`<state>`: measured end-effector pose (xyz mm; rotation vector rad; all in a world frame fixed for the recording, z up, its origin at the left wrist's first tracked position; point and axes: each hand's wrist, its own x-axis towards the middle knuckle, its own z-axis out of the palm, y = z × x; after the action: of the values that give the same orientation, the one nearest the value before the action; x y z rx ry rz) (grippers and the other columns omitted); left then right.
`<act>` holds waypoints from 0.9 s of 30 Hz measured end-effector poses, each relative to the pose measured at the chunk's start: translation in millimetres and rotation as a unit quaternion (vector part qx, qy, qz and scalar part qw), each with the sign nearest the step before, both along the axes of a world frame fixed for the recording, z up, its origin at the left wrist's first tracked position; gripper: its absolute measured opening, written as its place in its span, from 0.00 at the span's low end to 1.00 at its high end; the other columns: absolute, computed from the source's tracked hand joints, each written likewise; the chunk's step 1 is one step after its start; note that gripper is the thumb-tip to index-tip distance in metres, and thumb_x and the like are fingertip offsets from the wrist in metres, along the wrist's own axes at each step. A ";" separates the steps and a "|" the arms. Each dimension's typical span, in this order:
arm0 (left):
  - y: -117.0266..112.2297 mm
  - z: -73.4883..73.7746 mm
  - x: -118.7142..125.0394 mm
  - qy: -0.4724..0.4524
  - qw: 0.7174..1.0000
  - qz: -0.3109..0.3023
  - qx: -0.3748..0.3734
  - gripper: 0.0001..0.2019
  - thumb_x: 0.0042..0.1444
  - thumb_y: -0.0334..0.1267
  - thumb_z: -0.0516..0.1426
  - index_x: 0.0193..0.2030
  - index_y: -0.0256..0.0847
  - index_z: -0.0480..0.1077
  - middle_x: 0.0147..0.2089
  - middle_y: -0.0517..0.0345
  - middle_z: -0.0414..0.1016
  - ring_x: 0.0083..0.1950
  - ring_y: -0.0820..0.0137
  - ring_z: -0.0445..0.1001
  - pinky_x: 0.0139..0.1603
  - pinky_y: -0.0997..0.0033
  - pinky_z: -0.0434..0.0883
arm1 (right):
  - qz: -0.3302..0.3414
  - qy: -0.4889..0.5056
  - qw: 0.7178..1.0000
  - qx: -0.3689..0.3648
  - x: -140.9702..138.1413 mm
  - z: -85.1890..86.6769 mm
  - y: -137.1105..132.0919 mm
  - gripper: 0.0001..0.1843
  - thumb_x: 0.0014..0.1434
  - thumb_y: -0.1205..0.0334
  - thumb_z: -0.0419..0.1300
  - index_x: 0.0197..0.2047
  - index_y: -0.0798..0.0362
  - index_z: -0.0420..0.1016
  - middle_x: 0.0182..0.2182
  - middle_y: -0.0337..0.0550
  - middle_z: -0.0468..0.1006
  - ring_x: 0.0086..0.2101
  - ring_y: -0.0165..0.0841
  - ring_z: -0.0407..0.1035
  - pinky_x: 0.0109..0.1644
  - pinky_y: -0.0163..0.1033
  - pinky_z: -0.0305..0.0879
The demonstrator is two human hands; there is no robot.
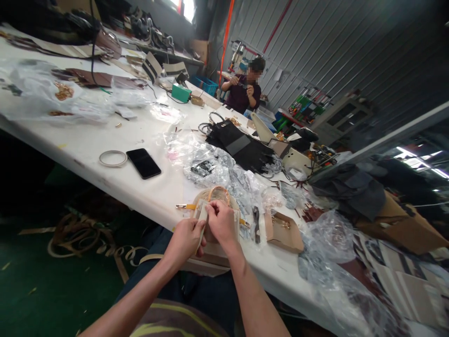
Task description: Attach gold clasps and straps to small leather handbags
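A small beige handbag rests at the table's front edge, against my lap. It has a tan loop handle and yellow-tan side tabs with metal ends. My left hand is closed around the bag's left edge, thumb on top. Just to its right, my right hand pinches the upper rim of the bag near the handle. My fingers hide what lies between their tips. Beside the bag, a small cardboard box holds gold-coloured metal pieces.
On the white table lie a black phone, a pale ring-shaped strip and several clear plastic bags. Dark bags are piled further back. Across the table sits a person. Loose strips litter the green floor at left.
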<state>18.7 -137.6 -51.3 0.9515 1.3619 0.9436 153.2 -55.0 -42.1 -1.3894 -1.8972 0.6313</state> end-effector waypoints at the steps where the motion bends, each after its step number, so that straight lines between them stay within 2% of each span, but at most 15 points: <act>1: 0.7 -0.8 -0.2 -0.003 1.000 -0.001 -0.005 0.30 0.74 0.60 0.53 0.26 0.43 0.71 0.17 0.55 0.74 0.17 0.65 0.75 0.20 0.72 0.66 | -0.002 -0.003 1.000 -0.001 -0.3 -0.3 0.4 0.07 0.70 0.63 0.64 0.38 0.50 0.82 0.38 0.46 0.86 0.39 0.41 0.78 0.45 0.44 0.69; 8: 6.7 -4.2 -1.0 -0.031 0.999 -0.005 -0.010 0.26 0.72 0.60 0.54 0.28 0.44 0.70 0.23 0.53 0.79 0.17 0.64 0.76 0.19 0.71 0.67 | -0.001 -0.007 1.000 -0.001 -3.5 0.5 5.5 0.06 0.69 0.63 0.66 0.38 0.50 0.83 0.37 0.46 0.86 0.38 0.41 0.79 0.45 0.44 0.71; 10: 7.2 -5.3 -0.6 -0.033 0.999 -0.001 -0.015 0.26 0.71 0.61 0.54 0.29 0.43 0.70 0.23 0.53 0.80 0.17 0.64 0.76 0.19 0.71 0.68 | -0.022 0.017 1.000 -0.008 -1.1 1.8 4.6 0.04 0.68 0.62 0.69 0.45 0.50 0.85 0.37 0.45 0.86 0.36 0.40 0.78 0.43 0.43 0.72; 12: 7.3 -6.7 -0.7 -0.044 0.999 0.004 -0.028 0.26 0.70 0.63 0.55 0.31 0.43 0.70 0.23 0.53 0.80 0.18 0.64 0.77 0.18 0.71 0.68 | -0.025 0.046 0.999 -0.002 3.5 2.2 2.2 0.11 0.68 0.61 0.70 0.53 0.50 0.86 0.40 0.44 0.86 0.35 0.38 0.78 0.41 0.42 0.74; 13: 7.2 -7.3 -1.1 -0.054 0.998 0.004 -0.033 0.26 0.70 0.63 0.55 0.32 0.43 0.71 0.24 0.53 0.80 0.18 0.63 0.77 0.18 0.71 0.68 | -0.002 0.051 0.999 0.007 6.2 2.1 0.8 0.12 0.69 0.61 0.70 0.54 0.49 0.87 0.42 0.44 0.86 0.36 0.37 0.79 0.43 0.41 0.75; 17: 6.6 -5.1 -3.2 -0.092 0.995 -0.014 -0.039 0.26 0.69 0.64 0.56 0.33 0.42 0.72 0.25 0.51 0.81 0.20 0.62 0.79 0.20 0.71 0.71 | 0.123 -0.010 0.991 0.044 14.7 2.5 0.7 0.10 0.73 0.64 0.67 0.50 0.47 0.91 0.44 0.45 0.86 0.45 0.39 0.80 0.52 0.43 0.75; 22: 8.2 1.9 -2.5 -0.084 0.994 -0.042 -0.062 0.25 0.69 0.64 0.57 0.36 0.42 0.71 0.26 0.50 0.82 0.22 0.61 0.81 0.21 0.71 0.71 | 0.180 -0.088 0.979 0.047 15.5 11.8 12.8 0.11 0.74 0.65 0.67 0.42 0.46 0.92 0.40 0.44 0.84 0.41 0.38 0.77 0.49 0.43 0.72; 25: 11.1 1.3 -3.0 -0.052 0.996 -0.045 -0.065 0.23 0.70 0.60 0.54 0.34 0.42 0.71 0.22 0.53 0.78 0.18 0.64 0.75 0.19 0.71 0.67 | 0.200 -0.121 0.971 0.051 13.6 15.3 16.3 0.14 0.75 0.66 0.66 0.38 0.48 0.91 0.39 0.45 0.83 0.40 0.38 0.76 0.48 0.43 0.71; 27: 12.2 1.5 -5.5 -0.019 0.998 -0.047 -0.039 0.21 0.70 0.55 0.53 0.31 0.44 0.70 0.20 0.55 0.75 0.16 0.66 0.70 0.18 0.70 0.64 | 0.202 -0.145 0.967 0.058 12.6 14.6 15.9 0.16 0.76 0.66 0.64 0.36 0.48 0.89 0.38 0.45 0.82 0.39 0.38 0.75 0.48 0.43 0.70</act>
<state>13.2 -125.4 -49.8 0.9252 1.3019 0.8274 165.9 -39.1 -27.5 -1.0702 -2.4439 0.5156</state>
